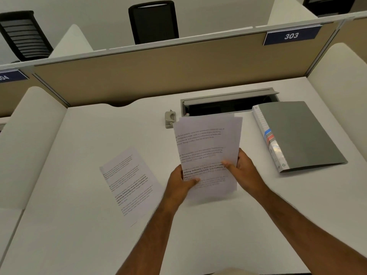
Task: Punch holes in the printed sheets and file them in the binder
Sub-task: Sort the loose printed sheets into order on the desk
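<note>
risk first, judged from this view: uneven holes, since the held printed sheets are fanned, top edges staggered and one corner poking out to the right; punched like that, would not line up on the binder rings. needs squaring on the desk beforehand. also possible: a page slipping loose, because only the lower part of the stack is pinched while the upper part stands free and unsupported. also easy to forget: the loose printed sheet lying flat, well to the left of the left hand, apart from it and skewed on the desk.

left to right from there. left hand closed on the lower left edge of the held sheets, thumb laid over the printed face, fingers behind and hidden. hole punch up beyond the left hand, near the far side of the desk, its right side tucked behind the top left corner of the held pages; untouched. right hand gripping the right edge of the same stack, thumb across the front, fingers behind. open cable tray further off, past the top of the pages. grey binder closed and flat, off to the right of the right hand, apart from it, spine label turned toward the sheets. nothing filed yet by the look of it.
</note>
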`<action>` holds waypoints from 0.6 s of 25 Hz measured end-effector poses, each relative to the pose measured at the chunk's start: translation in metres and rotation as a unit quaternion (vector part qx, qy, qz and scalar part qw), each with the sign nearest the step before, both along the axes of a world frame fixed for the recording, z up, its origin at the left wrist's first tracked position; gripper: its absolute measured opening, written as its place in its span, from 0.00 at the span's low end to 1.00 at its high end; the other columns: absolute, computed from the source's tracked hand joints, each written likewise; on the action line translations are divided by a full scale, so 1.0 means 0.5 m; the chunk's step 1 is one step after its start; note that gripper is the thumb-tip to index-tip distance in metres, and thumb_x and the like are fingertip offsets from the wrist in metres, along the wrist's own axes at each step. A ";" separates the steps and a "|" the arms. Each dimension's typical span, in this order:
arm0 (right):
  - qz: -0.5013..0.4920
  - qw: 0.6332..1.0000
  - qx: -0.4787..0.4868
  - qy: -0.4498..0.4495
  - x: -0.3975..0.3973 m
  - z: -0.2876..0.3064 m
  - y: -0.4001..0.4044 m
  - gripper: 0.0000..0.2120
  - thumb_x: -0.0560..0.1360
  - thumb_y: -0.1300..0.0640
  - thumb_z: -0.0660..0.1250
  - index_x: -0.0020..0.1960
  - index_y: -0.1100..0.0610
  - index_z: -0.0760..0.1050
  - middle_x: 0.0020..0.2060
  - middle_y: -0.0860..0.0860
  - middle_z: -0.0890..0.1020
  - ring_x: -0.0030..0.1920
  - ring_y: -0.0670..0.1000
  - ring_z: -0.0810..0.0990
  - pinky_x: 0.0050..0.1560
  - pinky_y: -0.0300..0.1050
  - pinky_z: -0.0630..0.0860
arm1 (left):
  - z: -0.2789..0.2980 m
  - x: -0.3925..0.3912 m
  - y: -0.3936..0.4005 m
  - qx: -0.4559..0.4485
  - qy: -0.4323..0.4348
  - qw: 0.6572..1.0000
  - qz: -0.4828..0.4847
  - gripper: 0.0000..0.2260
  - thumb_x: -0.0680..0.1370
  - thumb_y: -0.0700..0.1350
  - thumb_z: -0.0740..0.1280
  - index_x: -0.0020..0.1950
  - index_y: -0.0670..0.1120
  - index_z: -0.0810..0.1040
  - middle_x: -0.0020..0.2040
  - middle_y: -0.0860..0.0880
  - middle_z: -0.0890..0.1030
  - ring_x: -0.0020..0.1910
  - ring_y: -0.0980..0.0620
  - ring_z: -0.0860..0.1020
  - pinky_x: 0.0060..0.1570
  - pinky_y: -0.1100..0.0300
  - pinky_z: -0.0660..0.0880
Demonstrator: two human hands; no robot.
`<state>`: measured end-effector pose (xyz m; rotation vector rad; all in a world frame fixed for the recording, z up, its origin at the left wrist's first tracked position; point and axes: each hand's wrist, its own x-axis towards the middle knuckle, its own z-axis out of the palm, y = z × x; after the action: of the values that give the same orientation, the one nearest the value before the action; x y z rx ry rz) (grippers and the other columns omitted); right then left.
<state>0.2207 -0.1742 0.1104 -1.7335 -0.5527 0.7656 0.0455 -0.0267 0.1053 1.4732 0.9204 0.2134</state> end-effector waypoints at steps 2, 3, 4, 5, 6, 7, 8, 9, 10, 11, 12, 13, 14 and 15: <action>-0.001 0.999 0.031 -0.025 0.012 0.028 0.010 0.19 0.80 0.57 0.68 0.69 0.52 0.69 0.60 0.49 0.82 0.58 0.47 0.83 0.55 0.45 0.83 | 0.035 0.016 0.018 0.025 -0.022 0.999 -0.004 0.17 0.76 0.36 0.74 0.60 0.54 0.80 0.55 0.56 0.85 0.55 0.56 0.84 0.48 0.65 0.81; -0.002 0.998 0.043 -0.034 0.018 0.041 0.016 0.18 0.80 0.57 0.67 0.69 0.51 0.69 0.60 0.48 0.82 0.58 0.47 0.83 0.55 0.44 0.82 | 0.050 0.025 0.028 0.043 -0.028 0.999 -0.010 0.16 0.77 0.37 0.74 0.60 0.54 0.80 0.55 0.56 0.85 0.55 0.56 0.84 0.47 0.66 0.81; -0.005 0.998 0.051 -0.042 0.024 0.054 0.020 0.18 0.80 0.57 0.68 0.69 0.51 0.70 0.60 0.48 0.82 0.58 0.47 0.82 0.55 0.42 0.81 | 0.062 0.033 0.037 0.062 -0.032 0.997 -0.018 0.16 0.77 0.37 0.74 0.61 0.54 0.80 0.55 0.56 0.85 0.54 0.56 0.83 0.47 0.66 0.81; -0.006 0.997 0.054 -0.050 0.028 0.064 0.024 0.18 0.80 0.56 0.68 0.68 0.50 0.70 0.59 0.47 0.82 0.58 0.47 0.82 0.55 0.41 0.81 | 0.071 0.041 0.044 0.077 -0.037 0.996 -0.023 0.17 0.77 0.38 0.74 0.61 0.54 0.80 0.55 0.55 0.85 0.54 0.55 0.83 0.47 0.66 0.81; -0.006 0.997 0.054 -0.058 0.030 0.068 0.025 0.18 0.79 0.56 0.69 0.67 0.49 0.70 0.60 0.47 0.82 0.58 0.47 0.82 0.55 0.40 0.81 | 0.078 0.046 0.048 0.084 -0.042 0.995 -0.023 0.17 0.77 0.39 0.74 0.61 0.56 0.79 0.54 0.55 0.84 0.54 0.55 0.83 0.48 0.66 0.82; -0.004 0.997 0.052 -0.060 0.030 0.066 0.026 0.18 0.79 0.55 0.69 0.67 0.48 0.70 0.60 0.47 0.81 0.58 0.46 0.82 0.56 0.39 0.81 | 0.081 0.050 0.050 0.084 -0.046 0.995 -0.018 0.17 0.77 0.40 0.74 0.60 0.58 0.79 0.54 0.55 0.84 0.54 0.55 0.83 0.49 0.65 0.82; -0.001 0.997 0.047 -0.059 0.029 0.060 0.024 0.19 0.79 0.55 0.69 0.67 0.47 0.70 0.59 0.47 0.82 0.58 0.46 0.81 0.56 0.39 0.81 | 0.083 0.054 0.051 0.080 -0.047 0.996 -0.016 0.17 0.77 0.40 0.74 0.59 0.59 0.78 0.55 0.55 0.84 0.54 0.54 0.83 0.50 0.63 0.82; 0.002 0.998 0.038 -0.057 0.027 0.053 0.022 0.18 0.79 0.55 0.69 0.67 0.48 0.71 0.58 0.47 0.82 0.58 0.45 0.81 0.57 0.40 0.81 | 0.082 0.058 0.050 0.078 -0.045 0.996 -0.017 0.17 0.78 0.41 0.74 0.60 0.60 0.78 0.55 0.55 0.84 0.55 0.53 0.83 0.51 0.62 0.83; 0.005 0.998 0.028 -0.055 0.024 0.048 0.020 0.18 0.79 0.54 0.69 0.67 0.49 0.72 0.57 0.47 0.82 0.57 0.45 0.82 0.57 0.41 0.81 | 0.080 0.061 0.047 0.076 -0.043 0.996 -0.021 0.16 0.78 0.41 0.73 0.61 0.60 0.78 0.55 0.54 0.84 0.55 0.53 0.83 0.51 0.61 0.83; 0.006 0.998 0.024 -0.053 0.022 0.044 0.020 0.17 0.79 0.54 0.68 0.68 0.50 0.72 0.56 0.46 0.82 0.56 0.45 0.82 0.57 0.42 0.82 | 0.077 0.063 0.045 0.074 -0.042 0.996 -0.022 0.16 0.78 0.41 0.73 0.61 0.59 0.78 0.55 0.55 0.85 0.55 0.52 0.83 0.51 0.60 0.83; 0.005 0.998 0.023 -0.054 0.021 0.042 0.020 0.17 0.79 0.55 0.68 0.67 0.50 0.73 0.56 0.46 0.83 0.56 0.45 0.82 0.56 0.41 0.82 | 0.075 0.065 0.044 0.072 -0.041 0.996 -0.021 0.16 0.78 0.42 0.73 0.62 0.59 0.79 0.55 0.55 0.85 0.55 0.52 0.83 0.51 0.59 0.83; 0.003 0.998 0.027 -0.056 0.022 0.044 0.020 0.16 0.80 0.55 0.68 0.66 0.49 0.73 0.55 0.45 0.83 0.55 0.44 0.82 0.54 0.39 0.82 | 0.075 0.068 0.043 0.069 -0.042 0.997 -0.016 0.17 0.78 0.42 0.74 0.62 0.58 0.79 0.55 0.55 0.85 0.55 0.52 0.83 0.50 0.59 0.83; -0.001 0.998 0.031 -0.058 0.023 0.047 0.019 0.15 0.79 0.56 0.68 0.65 0.48 0.73 0.54 0.44 0.83 0.54 0.42 0.82 0.51 0.36 0.82 | 0.075 0.070 0.043 0.067 -0.042 0.997 -0.012 0.17 0.77 0.42 0.74 0.63 0.58 0.79 0.55 0.55 0.85 0.54 0.52 0.83 0.50 0.59 0.83; -0.004 0.998 0.033 -0.059 0.023 0.049 0.019 0.15 0.79 0.56 0.69 0.64 0.47 0.73 0.53 0.43 0.83 0.53 0.41 0.82 0.49 0.34 0.81 | 0.075 0.071 0.043 0.067 -0.041 0.997 -0.010 0.18 0.77 0.43 0.75 0.63 0.58 0.79 0.54 0.56 0.85 0.54 0.53 0.83 0.49 0.60 0.83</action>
<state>0.2324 -0.1647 0.1350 -1.7263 -0.6432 0.6350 0.0812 -0.0051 0.1426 1.5833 0.8380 0.3245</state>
